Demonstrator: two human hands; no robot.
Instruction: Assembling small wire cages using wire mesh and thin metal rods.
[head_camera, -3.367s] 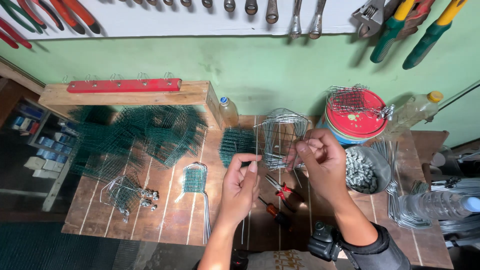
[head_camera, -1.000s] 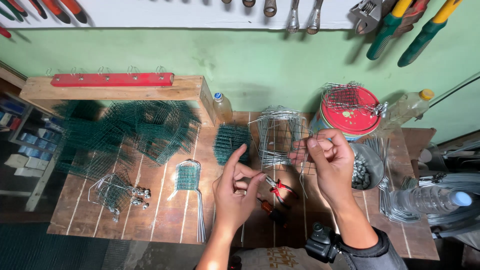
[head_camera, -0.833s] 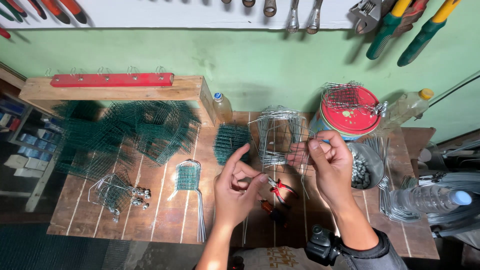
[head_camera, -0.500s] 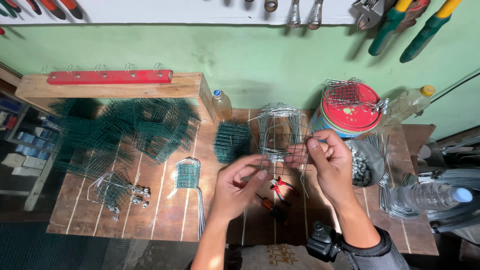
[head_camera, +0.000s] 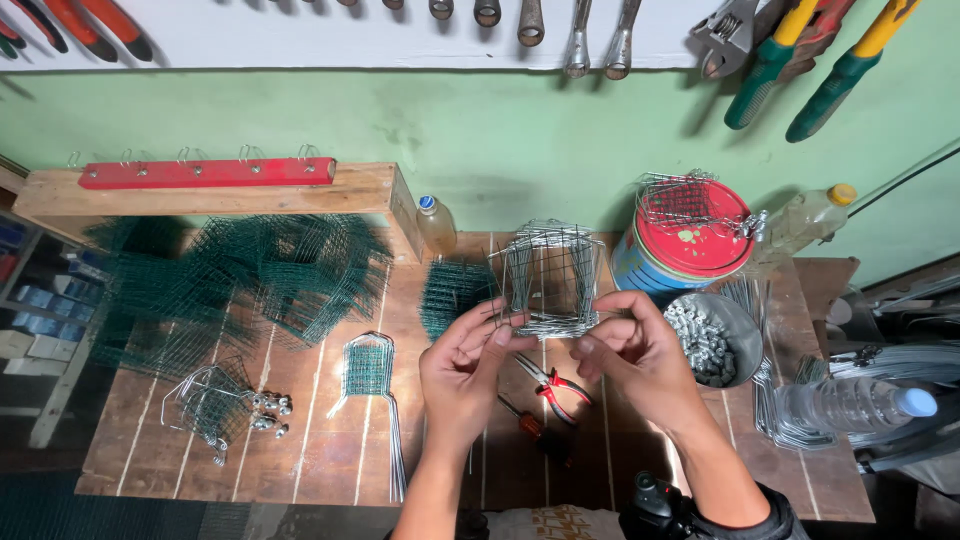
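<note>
Both hands hold a small box-shaped cage of bare silver wire mesh (head_camera: 548, 272) above a wooden workbench (head_camera: 300, 440). My left hand (head_camera: 466, 372) pinches the cage's lower left edge with thumb and fingers. The lower right edge is gripped by my right hand (head_camera: 632, 358). Red-handled pliers (head_camera: 551, 382) and a red-handled screwdriver (head_camera: 522, 422) lie on the bench just below my hands.
Piles of green wire mesh (head_camera: 230, 280) cover the bench's left side, with a small green mesh piece (head_camera: 370, 368) and a wire cage with bolts (head_camera: 215, 405) nearby. A red-lidded can (head_camera: 690, 235), a bowl of nuts (head_camera: 710, 335), bottles and wire rods sit to the right. Tools hang on the wall.
My left hand closed in from open and apart to grip the cage's lower left edge. The cage now sits between both hands.
</note>
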